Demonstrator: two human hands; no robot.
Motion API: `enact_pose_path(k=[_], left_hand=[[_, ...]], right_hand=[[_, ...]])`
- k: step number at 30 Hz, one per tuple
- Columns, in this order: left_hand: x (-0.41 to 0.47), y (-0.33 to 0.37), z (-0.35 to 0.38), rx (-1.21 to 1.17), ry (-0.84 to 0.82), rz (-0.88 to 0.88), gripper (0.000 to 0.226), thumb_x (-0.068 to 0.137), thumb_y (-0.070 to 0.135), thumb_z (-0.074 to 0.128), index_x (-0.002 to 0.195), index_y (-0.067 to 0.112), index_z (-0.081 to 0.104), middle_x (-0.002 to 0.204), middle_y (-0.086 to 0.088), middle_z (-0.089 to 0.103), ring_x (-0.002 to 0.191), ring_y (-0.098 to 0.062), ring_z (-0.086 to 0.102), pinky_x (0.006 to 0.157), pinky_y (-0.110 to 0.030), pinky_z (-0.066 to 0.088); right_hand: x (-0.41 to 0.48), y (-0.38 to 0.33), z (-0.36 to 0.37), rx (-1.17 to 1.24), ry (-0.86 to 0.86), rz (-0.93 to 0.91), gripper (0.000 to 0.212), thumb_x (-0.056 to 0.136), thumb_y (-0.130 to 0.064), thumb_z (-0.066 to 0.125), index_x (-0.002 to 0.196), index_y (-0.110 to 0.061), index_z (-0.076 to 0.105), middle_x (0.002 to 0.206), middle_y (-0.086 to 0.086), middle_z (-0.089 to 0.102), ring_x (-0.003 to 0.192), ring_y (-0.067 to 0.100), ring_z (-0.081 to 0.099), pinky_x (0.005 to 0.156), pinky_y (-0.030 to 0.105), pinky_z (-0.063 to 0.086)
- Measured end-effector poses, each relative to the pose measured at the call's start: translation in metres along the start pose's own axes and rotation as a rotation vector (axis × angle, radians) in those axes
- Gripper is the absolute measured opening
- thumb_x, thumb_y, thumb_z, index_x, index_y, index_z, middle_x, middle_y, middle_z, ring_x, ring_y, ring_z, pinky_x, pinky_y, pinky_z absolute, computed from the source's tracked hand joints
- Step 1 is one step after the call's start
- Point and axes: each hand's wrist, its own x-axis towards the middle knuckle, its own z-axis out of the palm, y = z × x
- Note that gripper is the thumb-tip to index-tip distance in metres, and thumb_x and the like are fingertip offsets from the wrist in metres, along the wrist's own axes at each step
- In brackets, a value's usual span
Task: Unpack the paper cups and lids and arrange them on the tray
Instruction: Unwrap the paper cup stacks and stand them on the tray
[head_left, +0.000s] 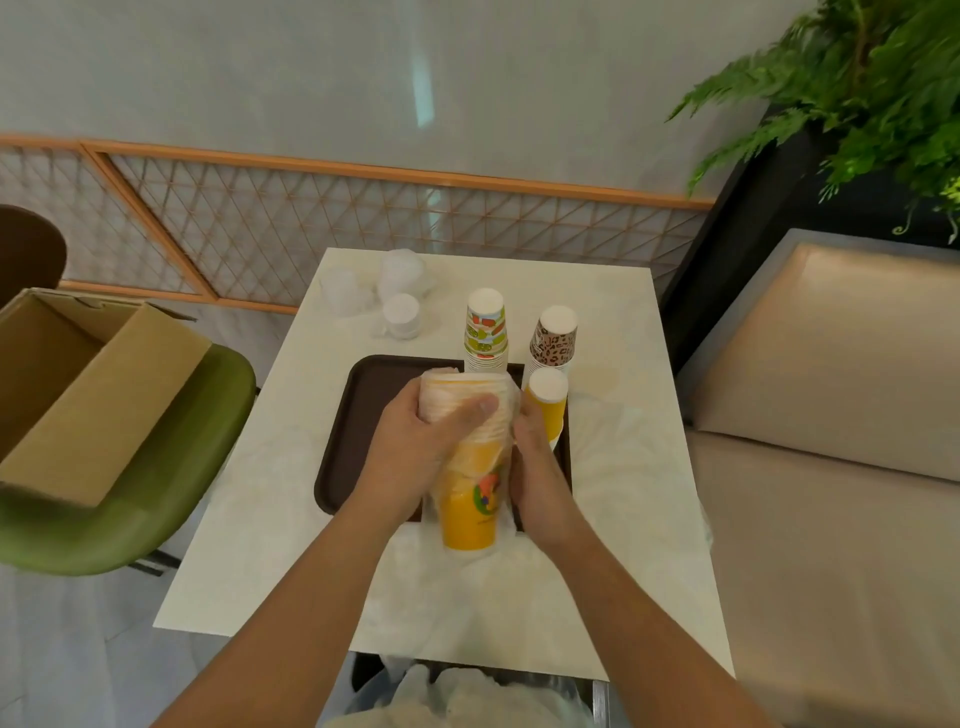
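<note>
Roughly, the task is judged to be a little past its middle. At the left edge of the frame an open box of stiff brown cardboard is seen on a smooth green chair. Further right, in the upper centre, the lids are left on the pale, marble-like table, off the tray. They are round and whitish and seem to be in clear film still, but they are too blurred to be sure.

The tray is dark brown, flat and rectangular with rounded corners. Over it the wrapped stack of glossy yellow cups is held, tilted, with crinkled thin plastic around it. Its upper end is gripped by the left hand, the thumb laid across the rims. Its right side is held by the right hand, whose fingers are mostly hidden behind it.

At the upper edge of the tray a fruit stack is set upside down, then a short yellow stack and a leopard stack in the upper right corner. All are tapered paper cones with white bottoms.

So three stacks are placed. One is to be unwrapped, and the lids remain to be arranged.
</note>
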Motion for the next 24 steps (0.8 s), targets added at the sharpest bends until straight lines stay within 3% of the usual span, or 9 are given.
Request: enact_pose_path(k=[2,4,5,7,12,14,18,21,24], left_hand=[[-0.003,0.005,0.005,-0.063,0.015,0.022,0.059,0.071,0.047,0.094,0.12,0.025,0.07,0.112,0.003,0.078,0.105,-0.018,0.076,0.093,-0.048,0.062],[-0.007,0.008,0.011,-0.07,0.027,0.03,0.056,0.073,0.051,0.086,0.12,0.027,0.07,0.111,0.006,0.078,0.103,-0.015,0.076,0.092,-0.046,0.062],[-0.009,0.009,0.014,-0.074,0.03,0.031,0.056,0.073,0.053,0.083,0.121,0.028,0.07,0.111,0.007,0.078,0.103,-0.014,0.076,0.092,-0.046,0.062],[-0.013,0.007,0.018,-0.041,0.026,0.054,0.055,0.075,0.058,0.079,0.123,0.033,0.068,0.112,0.012,0.077,0.104,-0.01,0.074,0.091,-0.04,0.062],[-0.019,0.006,0.027,0.028,0.023,0.098,0.056,0.079,0.057,0.079,0.127,0.033,0.063,0.114,0.012,0.075,0.105,-0.006,0.073,0.093,-0.036,0.061],[-0.017,0.006,0.027,0.055,0.008,0.11,0.055,0.081,0.056,0.081,0.128,0.034,0.062,0.114,0.012,0.075,0.105,-0.007,0.073,0.094,-0.038,0.061],[-0.017,0.009,0.025,0.075,0.031,0.134,0.048,0.082,0.053,0.08,0.123,0.036,0.062,0.108,0.018,0.073,0.1,-0.001,0.072,0.084,-0.026,0.06],[-0.018,0.011,0.025,0.056,0.094,0.141,0.047,0.081,0.054,0.078,0.12,0.042,0.057,0.104,0.027,0.07,0.097,0.006,0.069,0.072,-0.014,0.056],[-0.018,0.01,0.022,0.08,0.14,0.165,0.07,0.073,0.066,0.077,0.134,0.042,0.052,0.114,0.028,0.067,0.103,0.009,0.066,0.081,-0.019,0.058]], right_hand=[[-0.005,0.0,0.013,-0.075,0.038,-0.01,0.065,0.095,-0.074,0.048,0.153,-0.048,0.035,0.153,0.0,0.052,0.138,0.017,0.052,0.115,0.053,0.044],[-0.007,-0.005,0.026,-0.102,0.105,-0.074,0.042,0.098,-0.069,0.04,0.139,-0.072,0.032,0.152,-0.016,0.049,0.138,0.004,0.05,0.114,0.036,0.045],[-0.007,-0.008,0.03,-0.098,0.141,-0.104,0.037,0.1,-0.065,0.037,0.136,-0.075,0.031,0.15,-0.023,0.049,0.137,-0.001,0.05,0.113,0.03,0.045],[-0.005,-0.011,0.035,-0.13,0.239,-0.161,0.038,0.102,-0.058,0.034,0.139,-0.068,0.03,0.145,-0.029,0.05,0.133,-0.005,0.051,0.109,0.024,0.045],[0.001,-0.017,0.042,-0.081,0.408,-0.253,0.044,0.111,-0.044,0.029,0.151,-0.029,0.038,0.138,-0.01,0.059,0.123,-0.001,0.059,0.1,0.021,0.052],[0.0,-0.02,0.042,-0.085,0.457,-0.274,0.033,0.114,-0.029,0.03,0.143,-0.02,0.043,0.126,-0.007,0.062,0.112,0.0,0.063,0.089,0.018,0.054],[-0.003,-0.021,0.041,-0.152,0.527,-0.306,0.024,0.1,-0.026,0.036,0.114,-0.013,0.049,0.106,0.005,0.063,0.091,0.006,0.063,0.074,0.019,0.051],[0.0,-0.022,0.04,-0.331,0.56,-0.376,0.014,0.099,-0.02,0.039,0.102,-0.012,0.051,0.105,0.003,0.057,0.093,0.007,0.058,0.077,0.017,0.046],[0.002,-0.017,0.035,-0.552,0.566,-0.453,0.019,0.097,-0.023,0.036,0.091,-0.013,0.051,0.111,0.003,0.049,0.096,0.008,0.052,0.081,0.018,0.043]])
